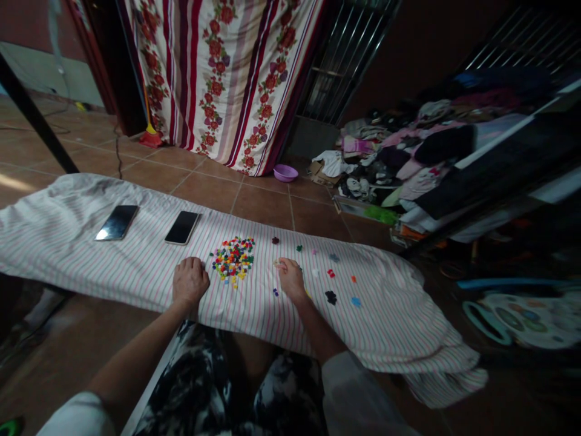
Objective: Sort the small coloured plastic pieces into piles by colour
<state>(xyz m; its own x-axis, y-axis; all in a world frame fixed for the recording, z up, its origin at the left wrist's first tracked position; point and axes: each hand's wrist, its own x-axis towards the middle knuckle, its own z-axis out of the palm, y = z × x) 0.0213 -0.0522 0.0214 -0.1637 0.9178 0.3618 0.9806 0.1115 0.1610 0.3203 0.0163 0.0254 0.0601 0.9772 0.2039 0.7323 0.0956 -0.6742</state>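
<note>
A heap of small multicoloured plastic pieces (pixel 233 259) lies on the striped cloth (pixel 254 315). Just left of it, my left hand (pixel 190 282) rests palm down with its fingers curled under, so whatever may be inside is hidden. To the heap's right, my right hand (pixel 291 278) is closed in a pinch low over the cloth; what sits at its fingertips is too small to make out. Around that hand lie small single-colour groups: purple pieces (pixel 275 292), black pieces (pixel 331 297), red pieces (pixel 331 273), blue pieces (pixel 356 301) and dark red pieces (pixel 275 240).
Two phones, one with a bright reflection (pixel 117 223) and one dark (pixel 182 227), lie on the cloth's left part. Beyond its far edge are a tiled floor, a purple basin (pixel 285 173) and a floral curtain (pixel 218 79). Piled clothes (pixel 399 145) are at right.
</note>
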